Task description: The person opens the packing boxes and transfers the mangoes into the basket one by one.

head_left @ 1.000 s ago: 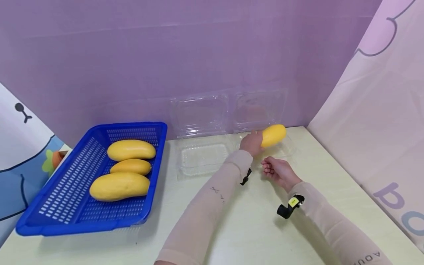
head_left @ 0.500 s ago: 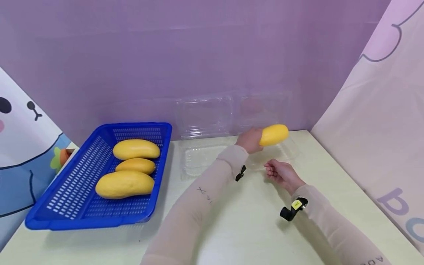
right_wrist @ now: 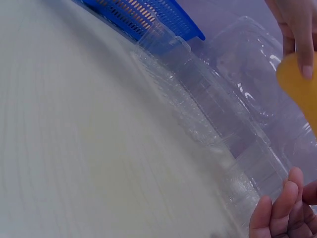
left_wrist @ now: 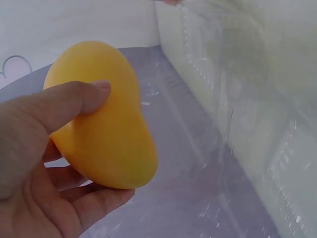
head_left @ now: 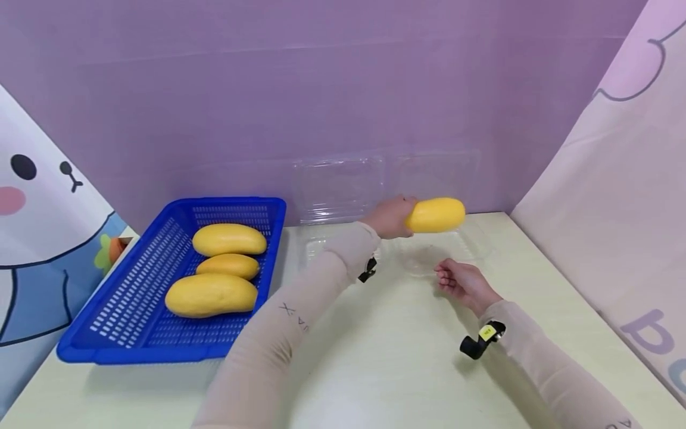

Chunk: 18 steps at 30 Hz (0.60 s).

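Note:
My left hand (head_left: 391, 216) grips a smooth yellow mango (head_left: 438, 215), held sideways in the air over the back of the right clear plastic box (head_left: 420, 269). In the left wrist view the thumb lies across the near side of the mango, with fingers beneath it. My right hand (head_left: 463, 286) hovers by the front edge of that box, its fingers loosely curled and holding nothing. A second clear box (head_left: 300, 256) stands to the left, partly hidden behind my left forearm. Both boxes have their lids (head_left: 340, 185) raised against the purple backdrop.
A blue slotted basket (head_left: 145, 356) stands on the left of the pale table (head_left: 375, 369). Inside lie three more yellow mangoes: a back one (head_left: 229, 239), a smaller middle one (head_left: 227, 266) and a large front one (head_left: 211, 295). Cloth walls enclose the back and both sides.
My left hand has drawn left and slightly up with the mango, turning it more level. The right hand stays at the box's front edge. The head view has shifted a little left.

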{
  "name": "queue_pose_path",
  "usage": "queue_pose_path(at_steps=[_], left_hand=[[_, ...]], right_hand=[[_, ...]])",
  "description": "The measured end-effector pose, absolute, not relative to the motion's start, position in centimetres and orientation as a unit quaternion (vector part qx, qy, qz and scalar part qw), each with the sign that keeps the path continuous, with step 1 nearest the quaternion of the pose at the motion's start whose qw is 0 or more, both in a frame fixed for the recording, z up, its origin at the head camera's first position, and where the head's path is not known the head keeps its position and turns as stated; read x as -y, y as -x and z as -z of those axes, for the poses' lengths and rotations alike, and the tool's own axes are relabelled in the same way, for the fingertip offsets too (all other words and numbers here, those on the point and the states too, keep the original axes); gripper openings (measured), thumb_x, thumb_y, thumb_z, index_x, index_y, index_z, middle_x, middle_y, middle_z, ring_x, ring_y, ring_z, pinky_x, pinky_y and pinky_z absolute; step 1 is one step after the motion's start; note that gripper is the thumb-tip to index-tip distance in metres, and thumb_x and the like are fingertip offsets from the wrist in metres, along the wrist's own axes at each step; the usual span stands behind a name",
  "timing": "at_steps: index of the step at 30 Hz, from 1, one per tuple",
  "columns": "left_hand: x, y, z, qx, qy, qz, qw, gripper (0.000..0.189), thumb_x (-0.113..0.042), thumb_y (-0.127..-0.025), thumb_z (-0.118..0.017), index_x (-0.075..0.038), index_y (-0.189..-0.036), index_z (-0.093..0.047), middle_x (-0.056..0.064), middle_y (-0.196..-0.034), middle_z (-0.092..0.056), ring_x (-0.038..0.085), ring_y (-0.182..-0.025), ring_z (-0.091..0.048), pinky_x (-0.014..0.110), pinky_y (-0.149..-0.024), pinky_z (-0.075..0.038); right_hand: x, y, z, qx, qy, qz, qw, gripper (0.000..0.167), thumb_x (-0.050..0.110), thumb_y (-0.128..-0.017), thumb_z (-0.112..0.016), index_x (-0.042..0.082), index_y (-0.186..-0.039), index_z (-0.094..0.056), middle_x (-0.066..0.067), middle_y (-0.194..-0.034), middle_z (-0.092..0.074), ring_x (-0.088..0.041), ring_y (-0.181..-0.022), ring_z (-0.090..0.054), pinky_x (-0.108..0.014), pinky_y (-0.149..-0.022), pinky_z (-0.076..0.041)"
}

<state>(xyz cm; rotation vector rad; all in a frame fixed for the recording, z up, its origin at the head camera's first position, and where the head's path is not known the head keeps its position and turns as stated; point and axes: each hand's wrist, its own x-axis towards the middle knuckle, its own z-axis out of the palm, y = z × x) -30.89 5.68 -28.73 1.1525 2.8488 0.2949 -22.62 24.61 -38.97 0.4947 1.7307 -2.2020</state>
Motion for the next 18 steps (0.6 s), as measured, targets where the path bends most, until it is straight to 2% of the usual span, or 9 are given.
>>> queue_pose_path(at_steps=[6,13,18], left_hand=[[-3.6,30.9,27.9,-0.913,-0.39,-0.112,0.035,0.065,-0.018,-0.083,-0.072,-0.007,-0.139,-0.042,0.006,-0.131,-0.053,0.018,-0.116,-0.05,0.03,-0.101,-0.038],[-0.6,30.3,27.3,-0.915,-0.384,-0.107,0.061,0.066,-0.02,-0.084,-0.072,-0.014,-0.141,-0.04,0.0,-0.132,-0.051,0.015,-0.113,-0.049,0.031,-0.1,-0.039],[1.5,29.5,27.0,-0.913,-0.387,-0.104,0.07,0.067,-0.022,-0.085,-0.071,-0.016,-0.143,-0.038,0.0,-0.134,-0.049,0.016,-0.117,-0.047,0.032,-0.103,-0.037]], right_hand=[[-24.6,22.7,39.2,-0.601,-0.157,0.77,0.143,0.03,0.008,-0.094,-0.046,0.009,-0.071,-0.065,0.004,-0.062,-0.06,-0.004,-0.056,-0.055,-0.018,-0.061,-0.053],[-24.5,22.6,39.0,-0.599,-0.147,0.774,0.146,0.032,0.009,-0.095,-0.045,0.009,-0.071,-0.066,0.004,-0.063,-0.06,-0.004,-0.057,-0.055,-0.018,-0.061,-0.052],[-24.6,22.6,39.0,-0.604,-0.142,0.771,0.143,0.034,0.008,-0.095,-0.044,0.01,-0.07,-0.066,0.005,-0.063,-0.06,-0.003,-0.056,-0.054,-0.017,-0.061,-0.052]])
